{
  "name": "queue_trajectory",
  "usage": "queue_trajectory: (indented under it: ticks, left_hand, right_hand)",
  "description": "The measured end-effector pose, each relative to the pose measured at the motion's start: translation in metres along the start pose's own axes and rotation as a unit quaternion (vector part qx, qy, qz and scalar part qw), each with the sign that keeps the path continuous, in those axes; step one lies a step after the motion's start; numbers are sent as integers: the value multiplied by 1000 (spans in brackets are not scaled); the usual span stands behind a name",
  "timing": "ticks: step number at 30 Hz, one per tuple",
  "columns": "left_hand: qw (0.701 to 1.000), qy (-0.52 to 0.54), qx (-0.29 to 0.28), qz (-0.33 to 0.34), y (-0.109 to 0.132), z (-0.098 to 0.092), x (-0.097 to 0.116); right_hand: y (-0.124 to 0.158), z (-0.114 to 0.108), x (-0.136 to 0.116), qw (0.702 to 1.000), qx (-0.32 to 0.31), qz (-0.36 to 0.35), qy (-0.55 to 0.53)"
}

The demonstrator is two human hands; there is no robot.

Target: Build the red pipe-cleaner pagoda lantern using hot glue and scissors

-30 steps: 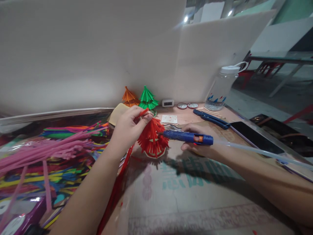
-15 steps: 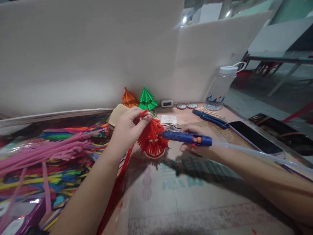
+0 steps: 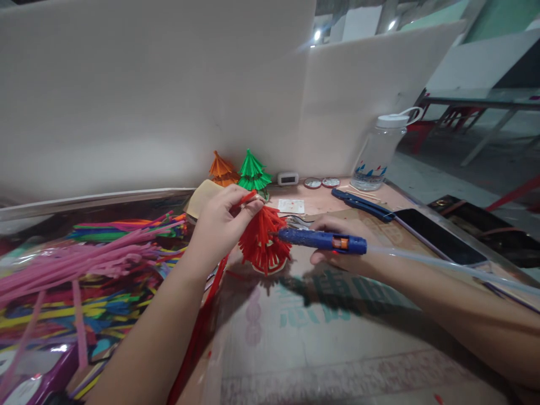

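A small red tree of pipe cleaners (image 3: 265, 242) stands in the middle, over the printed cardboard. My left hand (image 3: 230, 216) pinches its top between thumb and fingers. Wrapped around a blue hot glue gun (image 3: 323, 240), my right hand (image 3: 343, 242) is partly hidden behind it. The gun's nozzle points left and meets the red tree's side; whether it touches cannot be made out. A clear glue stick (image 3: 422, 261) sticks out of the gun's back. Long red pipe cleaners (image 3: 198, 320) lie beside my left forearm.
Green (image 3: 253, 171) and orange trees (image 3: 222, 169) stand at the back. Pink pipe cleaners (image 3: 84, 261) heap up at left above a purple object (image 3: 54, 371). On the right are a water bottle (image 3: 375, 152), a dark blue cutter (image 3: 363, 204) and a phone (image 3: 441, 236).
The red tree has tilted or turned slightly under my left hand, and the glue gun has shifted very little beside it. Both hands keep their grips.
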State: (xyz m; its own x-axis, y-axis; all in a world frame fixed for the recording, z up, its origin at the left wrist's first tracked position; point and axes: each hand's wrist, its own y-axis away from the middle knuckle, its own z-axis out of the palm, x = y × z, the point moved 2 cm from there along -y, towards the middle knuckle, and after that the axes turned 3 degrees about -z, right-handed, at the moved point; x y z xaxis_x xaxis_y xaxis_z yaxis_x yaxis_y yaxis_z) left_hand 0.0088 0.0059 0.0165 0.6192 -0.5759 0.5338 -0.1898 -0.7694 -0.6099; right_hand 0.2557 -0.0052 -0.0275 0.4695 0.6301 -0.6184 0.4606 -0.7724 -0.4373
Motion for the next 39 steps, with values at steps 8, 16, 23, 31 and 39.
queue_trajectory:
  ticks: [8, 16, 23, 31, 39]
  left_hand:
    - [1000, -7, -6, 10, 1, 0, 3]
    - [1000, -16, -8, 3, 2, -1, 7]
    - [1000, -13, -9, 5, 1, -1, 5]
    - [1000, -10, -7, -1, 0, -1, 1]
    - [1000, -22, -4, 4, 0, -2, 5]
  right_hand:
    - [0, 2, 3, 1000, 16, 10, -4]
    - [0, 5, 5, 999, 46, -16, 11]
    - [0, 1, 4, 999, 38, -20, -9]
    - [0, -3, 3, 996, 37, -72, 27]
    - [3, 6, 14, 999, 37, -26, -28]
